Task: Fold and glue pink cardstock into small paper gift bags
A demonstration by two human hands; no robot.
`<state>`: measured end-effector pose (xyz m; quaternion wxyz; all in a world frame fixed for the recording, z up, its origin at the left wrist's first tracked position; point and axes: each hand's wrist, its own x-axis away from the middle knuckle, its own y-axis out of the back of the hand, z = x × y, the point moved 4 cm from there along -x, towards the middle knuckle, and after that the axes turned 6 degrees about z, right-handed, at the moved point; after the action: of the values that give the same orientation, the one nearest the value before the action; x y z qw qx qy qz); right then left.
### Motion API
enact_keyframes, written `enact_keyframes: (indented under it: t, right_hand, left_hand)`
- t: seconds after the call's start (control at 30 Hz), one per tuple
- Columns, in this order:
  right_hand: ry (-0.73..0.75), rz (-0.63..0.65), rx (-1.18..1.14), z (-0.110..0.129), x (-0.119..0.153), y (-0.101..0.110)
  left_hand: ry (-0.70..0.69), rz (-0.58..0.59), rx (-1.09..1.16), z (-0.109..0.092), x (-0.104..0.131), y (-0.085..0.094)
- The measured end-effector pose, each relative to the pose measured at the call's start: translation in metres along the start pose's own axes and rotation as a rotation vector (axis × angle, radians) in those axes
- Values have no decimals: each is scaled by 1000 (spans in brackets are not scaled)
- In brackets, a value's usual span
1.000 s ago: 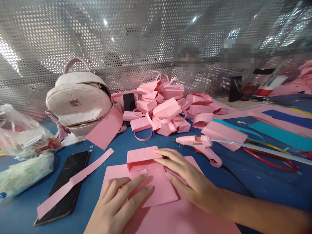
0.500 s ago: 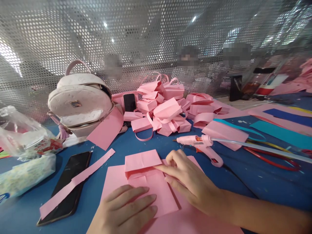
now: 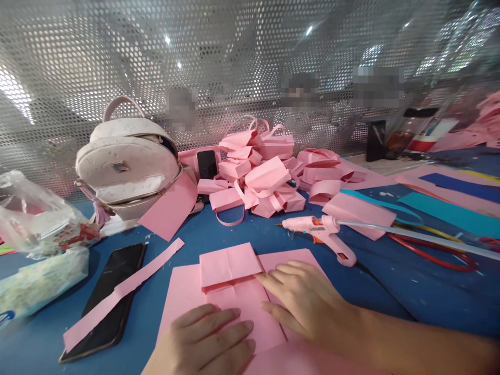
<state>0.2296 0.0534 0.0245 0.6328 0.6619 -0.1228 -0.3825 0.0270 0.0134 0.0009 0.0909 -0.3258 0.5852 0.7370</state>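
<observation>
A folded pink paper piece [image 3: 253, 312] lies on a larger pink sheet [image 3: 182, 286], its far end turned over as a flap [image 3: 230, 264]. My left hand [image 3: 207, 338] rests on the near left part of the folded piece, fingers spread and flat. At the flap's right corner, my right hand [image 3: 302, 297] touches the paper with its fingertips, the fingers extended and the palm down. Neither hand is wrapped round anything.
A pink glue gun [image 3: 324, 234] lies beyond my right hand. Behind it are heaped pink paper bags [image 3: 269, 177]. On the left are a phone [image 3: 105, 297] under a paper strip [image 3: 128, 284], a plastic bag [image 3: 39, 219] and a white backpack [image 3: 128, 161].
The flap now lies lower and flatter. My right hand's raised, bent fingers have come down and stretched out beside it. My left hand has barely shifted.
</observation>
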Motion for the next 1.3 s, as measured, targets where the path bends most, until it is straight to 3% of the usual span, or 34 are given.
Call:
enact_keyframes:
  t: [0.53, 0.77, 1.03, 1.17, 1.3]
  right_hand:
    - [91, 268, -208, 1, 0, -10]
    - [0, 216, -133, 3, -4, 0]
    - [42, 273, -223, 0, -2, -11]
    - [97, 204, -263, 1, -1, -5]
    - [25, 145, -157, 1, -6, 2]
  left_hand:
    - [10, 11, 10, -2, 1, -3]
    - [35, -53, -3, -3, 5, -9]
    - [34, -94, -14, -4, 4, -11]
    - [31, -79, -17, -3, 4, -10]
    - [35, -74, -13, -3, 6, -11]
